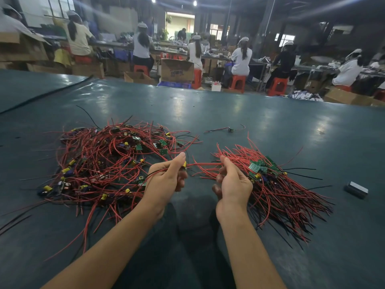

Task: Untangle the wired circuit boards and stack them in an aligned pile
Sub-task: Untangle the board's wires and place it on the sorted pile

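Frame centre: left hand point(166, 178) pinches a wired circuit board point(184, 165); right hand point(234, 182) grips its red wire point(204, 163).

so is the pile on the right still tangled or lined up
Lined up, roughly: the right pile has its boards bunched at one end and its wires fanning out the same way.
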Demonstrator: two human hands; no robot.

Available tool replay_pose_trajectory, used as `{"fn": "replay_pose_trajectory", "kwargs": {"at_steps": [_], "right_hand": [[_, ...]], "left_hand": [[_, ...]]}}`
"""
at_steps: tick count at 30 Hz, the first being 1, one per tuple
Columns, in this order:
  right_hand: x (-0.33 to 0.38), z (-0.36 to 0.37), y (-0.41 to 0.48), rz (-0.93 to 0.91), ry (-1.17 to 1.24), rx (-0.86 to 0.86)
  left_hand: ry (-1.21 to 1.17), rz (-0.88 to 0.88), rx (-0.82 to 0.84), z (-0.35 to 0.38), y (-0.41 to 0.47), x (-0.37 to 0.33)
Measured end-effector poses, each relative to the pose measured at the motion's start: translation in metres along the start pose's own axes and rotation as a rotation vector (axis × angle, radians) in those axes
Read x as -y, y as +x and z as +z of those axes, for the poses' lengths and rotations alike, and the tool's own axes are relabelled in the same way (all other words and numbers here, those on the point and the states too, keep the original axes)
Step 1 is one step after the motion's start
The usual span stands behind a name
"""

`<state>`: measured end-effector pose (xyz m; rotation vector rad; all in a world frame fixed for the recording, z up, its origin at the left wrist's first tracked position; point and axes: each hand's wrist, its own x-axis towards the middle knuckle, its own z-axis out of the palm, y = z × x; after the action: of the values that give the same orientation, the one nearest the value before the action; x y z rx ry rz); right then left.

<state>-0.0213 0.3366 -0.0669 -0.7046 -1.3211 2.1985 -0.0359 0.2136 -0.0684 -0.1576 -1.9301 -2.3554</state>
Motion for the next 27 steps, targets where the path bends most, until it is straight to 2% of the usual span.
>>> {"fn": "replay_pose_trajectory", "kwargs": {"at_steps": [9,14,27], "right_hand": [[0.003,-0.002,-0.009,-0.109,-0.008,0.096],[0.007,-0.005,-0.010,-0.072,0.069,0.048],[0.004,-0.005,-0.006,-0.016,0.166,0.034]], "left_hand": [[-0.030,-0.069,-0.106,-0.007,0.004,0.001],[0.018,0.020,-0.040,-0.005,0.003,0.002],[0.036,0.101,0.019,-0.002,0.003,0.007]]}}
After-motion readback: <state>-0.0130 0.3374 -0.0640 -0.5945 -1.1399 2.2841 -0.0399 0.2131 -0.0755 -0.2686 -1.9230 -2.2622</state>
